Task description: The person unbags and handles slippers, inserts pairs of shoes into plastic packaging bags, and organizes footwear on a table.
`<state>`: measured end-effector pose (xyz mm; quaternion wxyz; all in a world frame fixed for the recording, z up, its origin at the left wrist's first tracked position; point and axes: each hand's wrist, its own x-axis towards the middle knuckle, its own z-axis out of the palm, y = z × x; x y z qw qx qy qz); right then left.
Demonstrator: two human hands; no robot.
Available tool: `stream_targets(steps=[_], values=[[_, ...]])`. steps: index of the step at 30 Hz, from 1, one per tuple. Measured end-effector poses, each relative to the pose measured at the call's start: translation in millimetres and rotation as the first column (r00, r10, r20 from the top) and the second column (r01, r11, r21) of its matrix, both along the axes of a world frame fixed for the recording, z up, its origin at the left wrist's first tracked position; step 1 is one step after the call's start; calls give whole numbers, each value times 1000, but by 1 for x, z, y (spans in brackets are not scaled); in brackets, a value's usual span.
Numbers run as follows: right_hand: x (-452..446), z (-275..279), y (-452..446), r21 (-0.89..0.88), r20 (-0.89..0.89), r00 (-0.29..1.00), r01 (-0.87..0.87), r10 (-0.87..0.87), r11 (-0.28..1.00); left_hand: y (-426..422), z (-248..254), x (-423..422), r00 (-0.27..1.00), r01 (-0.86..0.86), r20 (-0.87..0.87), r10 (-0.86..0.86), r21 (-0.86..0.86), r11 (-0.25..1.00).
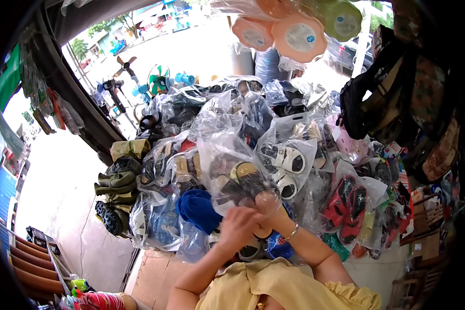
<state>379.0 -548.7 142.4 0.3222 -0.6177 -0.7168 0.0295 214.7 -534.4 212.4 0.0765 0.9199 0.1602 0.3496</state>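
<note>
A clear plastic bag [219, 155] with dark, tan-soled sandals [247, 174] inside is in front of me, above the heap of bagged footwear. My right hand [270, 207], with a bracelet at its wrist, is closed on the bag's near end. Beside it, my left hand [238, 223] has its fingers curled in at the bag's lower edge; its fingertips are partly hidden. A blue cloth-like item [199, 209] lies just left of the bag. To the right are white shoes [290, 160] in another clear bag.
Red-and-black shoes [346, 204] lie at right, and olive shoes [116, 183] at left. Peach-coloured scalloped plastic items [299, 39] hang overhead. Dark backpacks [392, 93] hang on the right. Fans [160, 80] stand behind the heap. Cardboard [157, 274] is at lower left.
</note>
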Motion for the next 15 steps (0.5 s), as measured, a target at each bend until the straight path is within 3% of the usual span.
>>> stream_targets(steps=[1, 2, 3, 4, 6, 7, 9, 10, 11, 13, 14, 15], values=[[4, 2, -1, -129, -76, 988, 124, -135, 984, 6, 1, -11, 993, -91, 67, 93, -41, 995], [14, -14, 3, 110, -194, 976, 121, -99, 987, 14, -1, -21, 964, -229, 132, 232, -41, 973], [16, -14, 1, 109, -195, 975, 132, -109, 985, 21, -3, -25, 910, -362, 198, 364, -48, 931], [16, -13, -1, 68, -151, 980, 143, -132, 987, 16, 1, -20, 896, -344, 224, 384, -199, 918], [15, -14, 14, 423, -75, 997, 63, -35, 904, 0, -25, -19, 970, -134, 159, 185, -285, 949], [9, -11, 14, 425, -76, 996, 69, -41, 903, -16, -21, -12, 990, -67, 98, 102, -308, 949], [-1, -5, 10, -45, -318, 914, 251, -252, 967, -41, -7, -5, 990, 126, 103, -100, -280, 952], [8, -14, 13, 282, 63, 984, 140, -164, 949, -45, -3, -5, 988, 154, 43, -148, -304, 940], [8, -18, 11, 276, 63, 984, 141, -165, 951, -40, -8, -6, 988, 155, 44, -148, -309, 938], [6, 6, 7, 70, -135, 956, 273, -262, 959, -18, -17, -11, 986, -76, 118, 120, -326, 942], [10, 8, 2, 8, 28, 982, 189, -189, 982, -9, -17, -9, 952, -172, 172, 254, -383, 907], [8, 15, 2, 7, 28, 982, 188, -188, 982, -4, -10, -5, 929, -243, 189, 318, -338, 909]])
